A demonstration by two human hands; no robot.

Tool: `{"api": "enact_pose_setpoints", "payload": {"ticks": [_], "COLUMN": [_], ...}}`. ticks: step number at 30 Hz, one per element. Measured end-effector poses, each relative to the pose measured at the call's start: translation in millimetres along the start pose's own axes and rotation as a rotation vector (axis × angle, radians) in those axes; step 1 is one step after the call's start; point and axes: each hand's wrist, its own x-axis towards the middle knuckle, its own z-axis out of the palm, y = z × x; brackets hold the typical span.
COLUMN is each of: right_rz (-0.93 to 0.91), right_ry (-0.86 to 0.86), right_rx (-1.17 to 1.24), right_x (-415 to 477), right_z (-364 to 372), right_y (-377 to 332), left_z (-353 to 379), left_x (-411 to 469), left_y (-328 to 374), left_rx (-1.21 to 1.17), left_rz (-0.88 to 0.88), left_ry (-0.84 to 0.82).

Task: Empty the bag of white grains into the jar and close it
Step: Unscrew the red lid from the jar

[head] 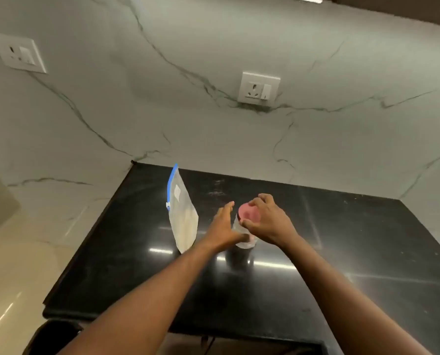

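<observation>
A clear glass jar [240, 230] with a pink lid [249, 213] stands on the black countertop [342, 252]. My right hand [268, 221] grips the lid from the right, fingers curled over its rim. My left hand [224, 225] lies against the jar's left side, thumb wrapped low around the glass and fingers stretched forward. Just left of the jar stands a clear zip bag [183, 213] with a blue seal strip, upright and holding white grains in its lower half. The jar's contents are hidden by my hands.
A marble-patterned wall rises behind the counter, with two white power sockets [260, 88] [18, 53]. The counter's left edge [85, 242] drops to a pale floor. A dark bin [52, 336] sits below the front left corner.
</observation>
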Motion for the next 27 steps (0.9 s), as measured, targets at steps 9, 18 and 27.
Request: {"api": "enact_pose_setpoints", "payload": {"ticks": [9,18,27], "right_rz": [0.086,-0.019,-0.318], "right_ry": [-0.052,-0.244,-0.419], "right_rx": [-0.193,-0.211,-0.282], "right_x": [29,53,67], "right_z": [9,-3,-24], "right_y": [-13,-2,9], "left_z": [20,17,19], "left_x": [50,57,53], "left_y": [-40,-48,-45], "left_rx": [-0.035,-0.020,0.014], "left_rz": [0.111,0.134,0.123], "left_ry": [-0.058,-0.066,-0.029]}}
